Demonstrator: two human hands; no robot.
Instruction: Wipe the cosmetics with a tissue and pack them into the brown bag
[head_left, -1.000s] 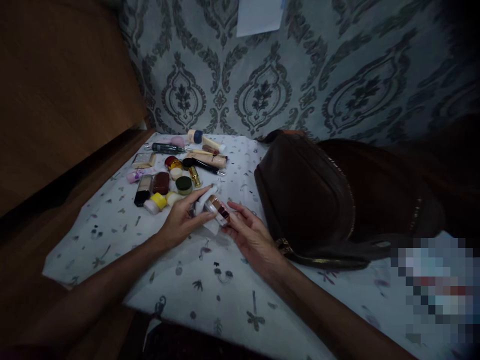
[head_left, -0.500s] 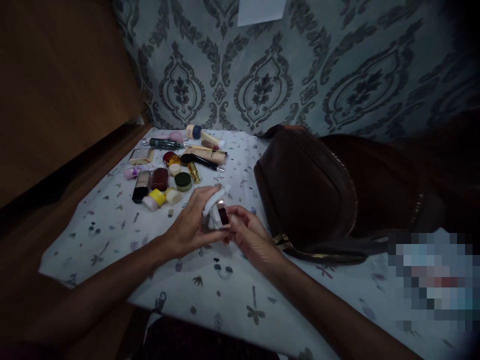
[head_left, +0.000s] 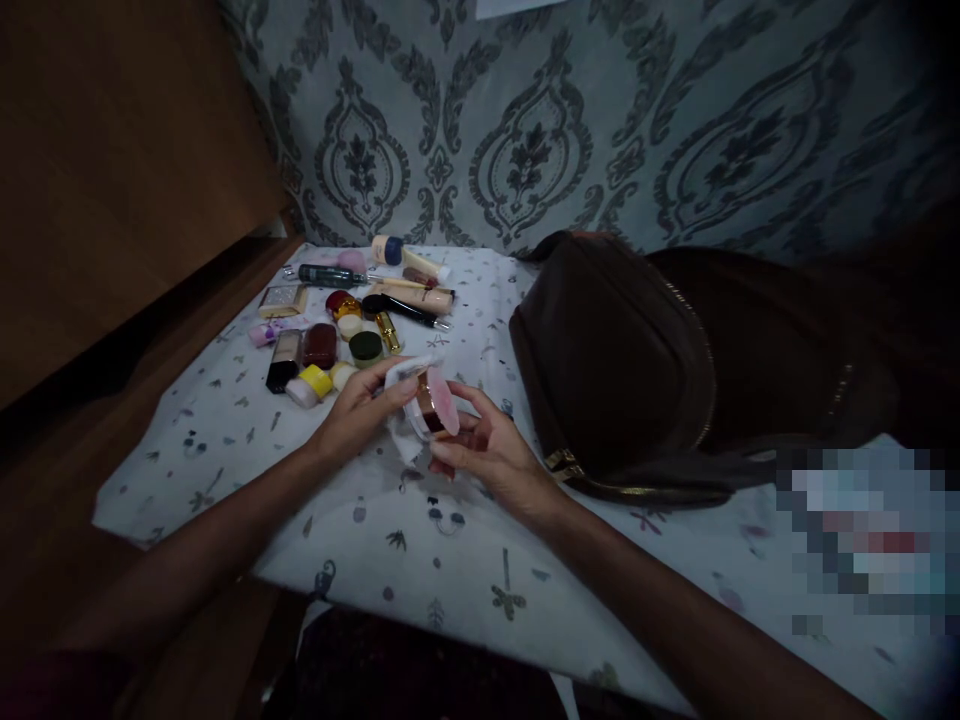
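A wooden panel [head_left: 112, 150] rises at the far left beside the cloth-covered bench [head_left: 450, 580]. Toward the bench's back-left corner lies a cluster of cosmetics [head_left: 337, 325]: tubes, little jars and a dark bottle, packed close together, just beyond the hands.

Near the middle, the left hand [head_left: 352, 415] pinches a white wipe [head_left: 405, 372] between thumb and fingers and presses it against a small round pot [head_left: 436, 402], which is held a little above the bench. The right hand [head_left: 487, 455] cups the pot from below and from the right, fingers curled about its body, with its pale pink face turned upward.

This looks like wiping the pot clean. It would likely go best with the right hand gripping the body firmly and turning it bit by bit, while a clean fold of the wipe runs round the rim, low over the bench so that a slip costs little.

A brown bag [head_left: 622, 370] lies slumped to the right, near the right wrist. A pixelated patch [head_left: 862, 540] hides the far right corner.

The light is dim and no label can be read. I cannot tell whether the pink face is a lid or the product. The wipe covers the pot's left side, and the palm hides its underside.
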